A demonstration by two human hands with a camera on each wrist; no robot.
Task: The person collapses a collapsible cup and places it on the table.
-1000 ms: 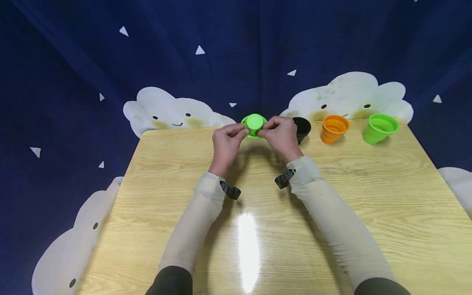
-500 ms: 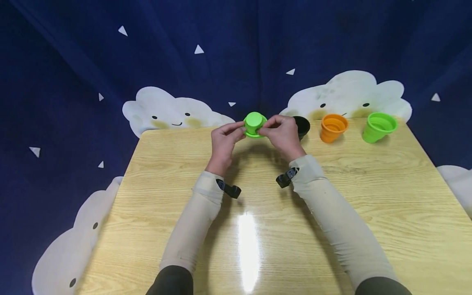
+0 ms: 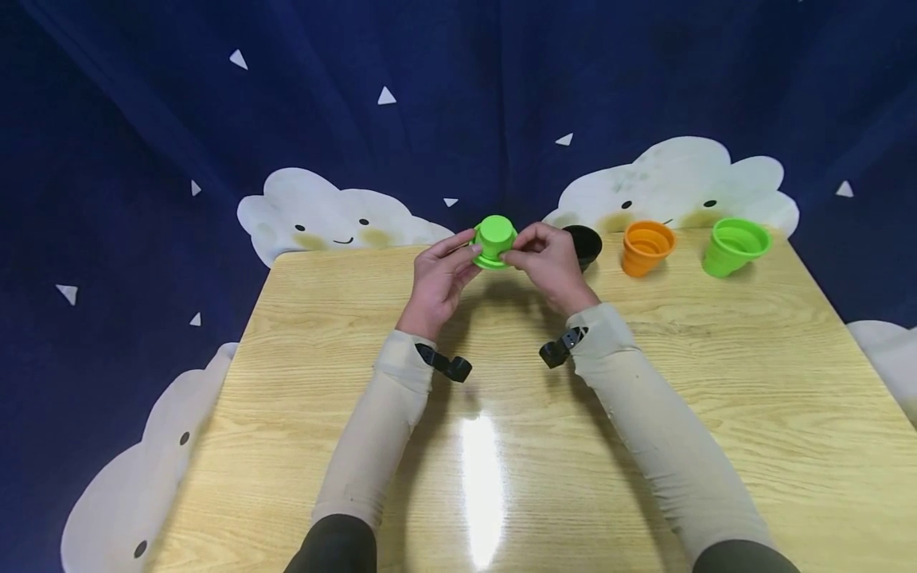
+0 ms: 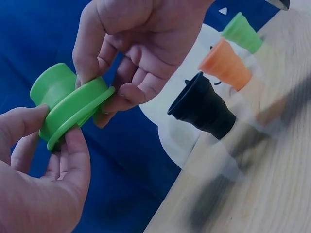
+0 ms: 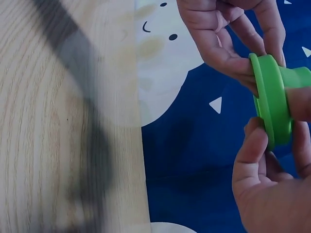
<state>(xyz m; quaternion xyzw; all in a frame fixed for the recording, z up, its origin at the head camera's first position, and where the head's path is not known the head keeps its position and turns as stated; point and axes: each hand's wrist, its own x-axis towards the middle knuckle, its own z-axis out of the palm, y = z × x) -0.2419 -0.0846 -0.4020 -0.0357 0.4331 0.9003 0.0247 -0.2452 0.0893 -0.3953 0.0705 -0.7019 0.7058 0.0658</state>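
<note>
A green collapsible cup [image 3: 496, 231] is held in the air near the table's far edge, its base up and its wide rim down in the head view. The narrow base section stands out from the wider ring in the left wrist view. My left hand [image 3: 437, 278] pinches the ring and rim from the left, thumb on the outer wall and fingers under the rim. From the other side my right hand [image 3: 550, 269] grips the same cup by its rim and wall. Fingers hide part of the rim, and the cup's inside is out of sight.
On the table [image 3: 322, 350], right of my hands, a black cup [image 3: 586, 245], an orange cup [image 3: 647, 248] and another green cup [image 3: 736, 247] stand upright in a row along the far edge. A dark blue cloth [image 3: 430, 95] with clouds hangs behind.
The held cup has risen slightly and tipped, showing more of its side below the base. My left hand has turned, with its fingers spread further under the rim. The standing cups stay put.
</note>
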